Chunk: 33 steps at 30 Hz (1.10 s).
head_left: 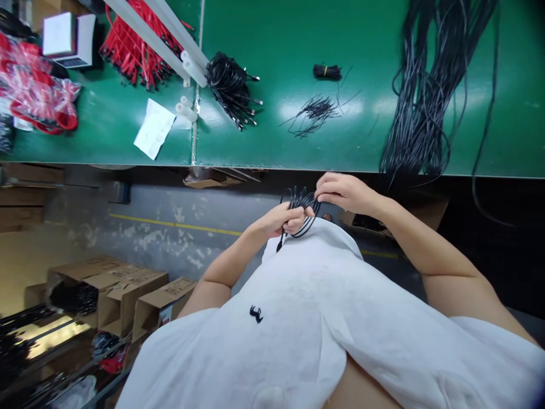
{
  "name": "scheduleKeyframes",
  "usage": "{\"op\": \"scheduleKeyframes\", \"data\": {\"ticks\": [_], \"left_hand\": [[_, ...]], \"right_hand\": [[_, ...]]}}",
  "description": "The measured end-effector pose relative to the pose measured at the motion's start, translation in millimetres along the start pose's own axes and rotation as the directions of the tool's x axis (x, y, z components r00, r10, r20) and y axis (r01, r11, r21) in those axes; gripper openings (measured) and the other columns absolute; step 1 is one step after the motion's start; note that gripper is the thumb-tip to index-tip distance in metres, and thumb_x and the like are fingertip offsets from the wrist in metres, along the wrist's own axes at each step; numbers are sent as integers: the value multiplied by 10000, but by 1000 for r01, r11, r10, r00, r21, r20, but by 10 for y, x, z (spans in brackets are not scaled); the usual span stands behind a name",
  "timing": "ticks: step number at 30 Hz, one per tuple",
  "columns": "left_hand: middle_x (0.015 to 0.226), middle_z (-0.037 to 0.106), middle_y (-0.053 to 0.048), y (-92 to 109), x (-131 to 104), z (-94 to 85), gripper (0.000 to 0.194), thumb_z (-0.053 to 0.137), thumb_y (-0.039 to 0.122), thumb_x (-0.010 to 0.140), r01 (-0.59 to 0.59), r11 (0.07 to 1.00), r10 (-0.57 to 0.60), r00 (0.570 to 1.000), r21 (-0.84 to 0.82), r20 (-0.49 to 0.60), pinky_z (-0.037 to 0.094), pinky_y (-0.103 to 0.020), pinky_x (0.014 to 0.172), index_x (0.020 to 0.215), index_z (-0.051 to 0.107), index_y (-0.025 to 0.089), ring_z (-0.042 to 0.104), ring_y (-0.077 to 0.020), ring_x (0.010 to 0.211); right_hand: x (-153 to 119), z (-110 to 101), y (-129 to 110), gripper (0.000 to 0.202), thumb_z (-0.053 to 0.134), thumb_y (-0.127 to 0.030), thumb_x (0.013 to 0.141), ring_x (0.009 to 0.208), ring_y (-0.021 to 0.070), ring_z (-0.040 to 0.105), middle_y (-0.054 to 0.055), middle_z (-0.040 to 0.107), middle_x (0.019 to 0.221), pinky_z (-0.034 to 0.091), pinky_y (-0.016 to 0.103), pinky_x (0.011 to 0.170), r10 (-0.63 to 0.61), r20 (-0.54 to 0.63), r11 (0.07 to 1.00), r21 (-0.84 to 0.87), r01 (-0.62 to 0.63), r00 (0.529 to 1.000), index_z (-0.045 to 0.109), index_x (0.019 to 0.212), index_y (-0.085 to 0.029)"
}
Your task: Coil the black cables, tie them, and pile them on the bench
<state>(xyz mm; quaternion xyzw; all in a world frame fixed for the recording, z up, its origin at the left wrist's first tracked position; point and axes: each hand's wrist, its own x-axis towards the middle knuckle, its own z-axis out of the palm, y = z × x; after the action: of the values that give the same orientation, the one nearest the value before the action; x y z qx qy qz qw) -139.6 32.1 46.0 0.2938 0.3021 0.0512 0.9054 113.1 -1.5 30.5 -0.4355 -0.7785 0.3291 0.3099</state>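
Note:
A coiled black cable (303, 199) is held in front of the white shirt, just below the table's front edge. My left hand (288, 220) is closed around the coil's left side, and a cable end hangs beneath it. At the coil's upper right, my right hand (336, 190) pinches the cable with thumb and fingers. On the green table (272, 147) lie a small black bundle with a yellow tie (327, 71) and a loose pile of thin black ties (317, 111).
Long black cables (426, 113) lie at the table's right, one strand hanging over the edge. Coiled cables with metal plugs (232, 88), white tubes (170, 34), red cables (138, 48) and a paper (154, 129) are further left. Cardboard boxes (123, 292) stand at the lower left.

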Motion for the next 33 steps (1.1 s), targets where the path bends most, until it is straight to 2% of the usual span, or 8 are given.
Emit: {"op": "scheduleKeyframes", "data": {"ticks": [3,9,13,18,22,26,29,33], "left_hand": [[452,289,115,46,-10,36,384,762,474,779,-72,995,71,997,-63,-16,189,-149,362,839,627,120,196,-20,357],[443,330,83,83,55,210,379,800,477,723,-13,999,21,987,-52,159,250,-176,383,767,617,149,261,-45,366],[401,302,68,94,32,272,394,794,513,692,65,998,-55,958,-24,283,229,-212,375,690,609,165,271,-68,344],[407,326,59,79,-50,360,511,758,647,667,143,987,-160,904,71,396,211,-233,367,730,615,161,270,-72,342],[486,334,88,38,-167,340,492,663,646,792,-122,985,114,991,120,74,217,-205,400,865,581,166,248,-53,392],[562,471,51,-15,-287,200,413,688,526,836,-265,907,320,939,328,-127,327,-215,507,953,584,144,407,-72,497],[578,520,21,3,-333,93,491,719,591,776,-201,929,240,966,310,-92,396,-251,564,931,612,137,488,-103,535],[539,480,14,106,-337,35,688,593,792,731,-88,983,81,996,160,46,471,-328,604,859,654,118,485,-126,490]], "right_hand": [[-180,194,-67,244,583,-435,923,937,229,605,90,658,955,459,396,873,28,-294,995,-86,-55,955,682,879,-217],[44,712,-62,489,657,-479,826,1190,270,538,145,537,1307,456,433,999,153,-274,975,201,-99,950,550,1222,-211],[427,672,-126,495,659,-407,816,1181,243,535,131,543,1283,427,409,1035,131,-352,948,318,-14,927,524,1250,-213],[533,414,-209,185,569,-336,890,868,167,609,55,671,914,477,312,837,-113,-22,908,404,112,993,660,976,-200],[426,474,-52,147,639,-312,799,680,125,560,23,635,742,443,254,647,213,-33,776,613,-149,977,644,782,-166],[311,687,5,245,704,-354,735,477,60,343,-64,421,532,358,215,485,527,54,354,893,-277,848,537,680,-183],[278,717,-92,282,741,-353,724,441,31,217,-90,339,524,227,184,406,541,160,213,924,-318,826,517,688,-187],[268,563,-180,311,768,-368,726,426,27,225,-95,311,520,189,179,386,490,192,257,900,-352,850,518,697,-185]]}}
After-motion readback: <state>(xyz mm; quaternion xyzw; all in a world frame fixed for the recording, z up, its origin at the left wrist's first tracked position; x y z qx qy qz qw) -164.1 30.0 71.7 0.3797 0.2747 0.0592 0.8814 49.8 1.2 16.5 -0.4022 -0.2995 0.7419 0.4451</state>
